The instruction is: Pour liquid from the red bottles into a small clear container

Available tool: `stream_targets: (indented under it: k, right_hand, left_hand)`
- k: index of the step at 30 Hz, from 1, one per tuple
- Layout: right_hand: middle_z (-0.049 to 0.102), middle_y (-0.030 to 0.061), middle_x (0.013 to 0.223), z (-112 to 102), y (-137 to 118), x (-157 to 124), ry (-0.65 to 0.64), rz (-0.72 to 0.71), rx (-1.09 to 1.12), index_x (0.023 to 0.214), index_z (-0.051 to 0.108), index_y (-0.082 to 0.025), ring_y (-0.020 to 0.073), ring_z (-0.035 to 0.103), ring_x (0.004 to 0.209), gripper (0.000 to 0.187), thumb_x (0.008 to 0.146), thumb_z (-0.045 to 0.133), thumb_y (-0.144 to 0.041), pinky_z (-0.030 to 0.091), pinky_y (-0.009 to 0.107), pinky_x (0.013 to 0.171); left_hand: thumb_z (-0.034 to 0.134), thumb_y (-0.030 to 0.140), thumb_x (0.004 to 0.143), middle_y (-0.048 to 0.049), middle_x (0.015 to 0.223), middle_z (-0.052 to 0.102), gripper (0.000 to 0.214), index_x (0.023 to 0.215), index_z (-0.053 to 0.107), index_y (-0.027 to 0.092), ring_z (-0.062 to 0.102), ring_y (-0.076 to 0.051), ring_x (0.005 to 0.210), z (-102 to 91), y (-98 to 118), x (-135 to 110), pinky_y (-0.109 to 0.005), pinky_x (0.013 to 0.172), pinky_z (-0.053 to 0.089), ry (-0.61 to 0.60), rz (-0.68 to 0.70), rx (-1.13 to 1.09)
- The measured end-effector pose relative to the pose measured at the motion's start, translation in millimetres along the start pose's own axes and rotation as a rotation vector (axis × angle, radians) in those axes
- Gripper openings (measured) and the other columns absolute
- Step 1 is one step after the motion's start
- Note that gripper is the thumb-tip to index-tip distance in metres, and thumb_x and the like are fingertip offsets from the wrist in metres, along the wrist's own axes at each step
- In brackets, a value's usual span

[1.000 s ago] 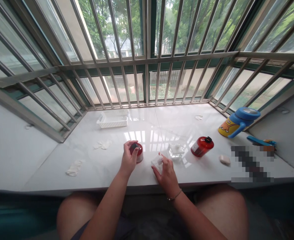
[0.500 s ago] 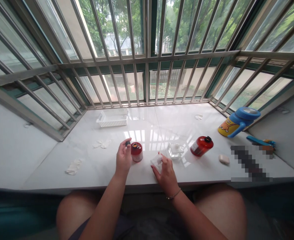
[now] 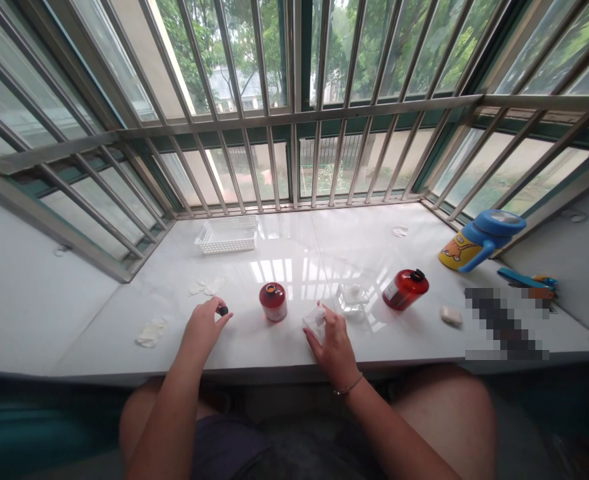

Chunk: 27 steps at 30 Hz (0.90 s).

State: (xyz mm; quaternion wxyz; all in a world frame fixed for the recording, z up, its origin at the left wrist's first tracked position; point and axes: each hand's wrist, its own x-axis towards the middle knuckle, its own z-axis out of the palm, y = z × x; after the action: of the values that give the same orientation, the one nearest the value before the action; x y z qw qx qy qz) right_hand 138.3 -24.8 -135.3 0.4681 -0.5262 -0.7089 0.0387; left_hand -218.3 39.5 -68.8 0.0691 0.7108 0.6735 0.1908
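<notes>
Black cap off red bottle, left hand farther left

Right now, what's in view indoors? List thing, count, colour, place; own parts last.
Uncapped bottle: 1, red, centre
Second bottle: 1, red, right
Cap: 1, black, centre left
Glassy piece: 1, clear, centre
Another glassy piece: 1, clear, beyond
Basket: 1, white, back left
Scraps: 3, white, left, back right
Block: 1, beige, right
Flask: 1, blue and yellow, right
Small items: count unclear, blue and orange, right
Counter: 1, white, below
Bars: many, metallic, back
Legs: 2, bottom
Left hand: 1, holding cap
Right hand: 1, at glassy piece
</notes>
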Motion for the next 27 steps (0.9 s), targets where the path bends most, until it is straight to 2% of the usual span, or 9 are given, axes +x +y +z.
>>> stream_targets:
  k: [5,9,13,16,17,19,21,24,27]
  right_hand:
    - [0.061,0.0187,0.148,-1,0,0,-0.002,0.005,-0.002,0.163,0.032,-0.026,0.0365,0.062,0.121,0.068,0.105,0.066,-0.032,0.059,0.064,0.102]
    - [0.061,0.0176,0.149,-2,0,0,-0.01,0.015,0.019,0.163,0.033,-0.027,0.0364,0.063,0.123,0.067,0.105,0.066,-0.033,0.059,0.065,0.104]
    - [0.06,0.0176,0.149,-3,3,-1,-0.007,0.043,0.096,0.163,0.034,-0.026,0.036,0.061,0.134,0.073,0.101,0.072,-0.036,0.057,0.063,0.111]
    - [0.062,0.0175,0.147,-2,6,-3,-0.023,0.052,0.151,0.162,0.035,-0.025,0.0346,0.064,0.135,0.08,0.097,0.078,-0.041,0.06,0.058,0.112]
    - [0.063,0.0172,0.146,-2,7,-4,-0.035,0.049,0.163,0.162,0.036,-0.025,0.0341,0.066,0.133,0.082,0.095,0.08,-0.042,0.061,0.056,0.111]
    - [0.066,0.0169,0.144,-2,9,-6,-0.055,0.039,0.181,0.163,0.035,-0.025,0.0331,0.07,0.129,0.085,0.094,0.081,-0.043,0.063,0.054,0.108]
    - [0.068,0.0166,0.143,-2,9,-8,-0.066,0.023,0.193,0.163,0.034,-0.024,0.0321,0.072,0.126,0.085,0.094,0.08,-0.042,0.065,0.054,0.106]
    - [0.07,0.0166,0.141,-2,9,-10,-0.062,-0.004,0.195,0.163,0.033,-0.024,0.0313,0.074,0.124,0.082,0.096,0.077,-0.039,0.066,0.053,0.103]
    - [0.071,0.0176,0.138,-2,9,-10,-0.044,-0.008,0.184,0.162,0.036,-0.023,0.0319,0.075,0.121,0.079,0.096,0.076,-0.038,0.068,0.052,0.099]
  left_hand:
    - [0.076,0.038,0.088,-0.0079,0.096,0.073,0.025,0.108,0.076,0.022,0.069,-0.032,0.096,7.0,-12,1,-0.043,0.091,0.055,-0.109,-0.002,0.035]
    - [0.081,0.047,0.084,-0.0113,0.107,0.073,0.045,0.12,0.075,0.02,0.069,-0.034,0.103,15.4,-3,-7,-0.048,0.097,0.056,0.019,0.011,0.003]
    - [0.07,0.051,0.097,-0.0088,0.099,0.073,0.031,0.106,0.075,0.022,0.069,-0.03,0.093,16.1,40,-28,-0.045,0.091,0.059,0.15,0.078,-0.171]
    - [0.063,0.049,0.104,-0.006,0.094,0.073,0.028,0.106,0.076,0.024,0.068,-0.023,0.081,21.4,89,-49,-0.039,0.08,0.061,0.049,0.173,-0.374]
    - [0.064,0.047,0.104,-0.0069,0.101,0.075,0.026,0.113,0.076,0.025,0.07,-0.023,0.085,25.4,105,-55,-0.039,0.084,0.062,0.014,0.219,-0.442]
    - [0.065,0.043,0.104,-0.0116,0.123,0.074,0.032,0.13,0.072,0.025,0.072,-0.027,0.111,36.3,133,-65,-0.044,0.098,0.062,0.005,0.309,-0.522]
    - [0.063,0.038,0.105,-0.0156,0.143,0.067,0.042,0.144,0.065,0.024,0.065,-0.031,0.134,49.2,154,-70,-0.052,0.114,0.056,0.004,0.358,-0.565]
    - [0.057,0.032,0.107,-0.0166,0.157,0.058,0.041,0.147,0.062,0.024,0.057,-0.033,0.146,66.2,173,-70,-0.057,0.123,0.048,-0.031,0.367,-0.609]
    - [0.051,0.027,0.108,-0.0155,0.157,0.059,0.035,0.14,0.066,0.024,0.056,-0.032,0.146,75.8,183,-66,-0.059,0.124,0.047,-0.059,0.341,-0.66]
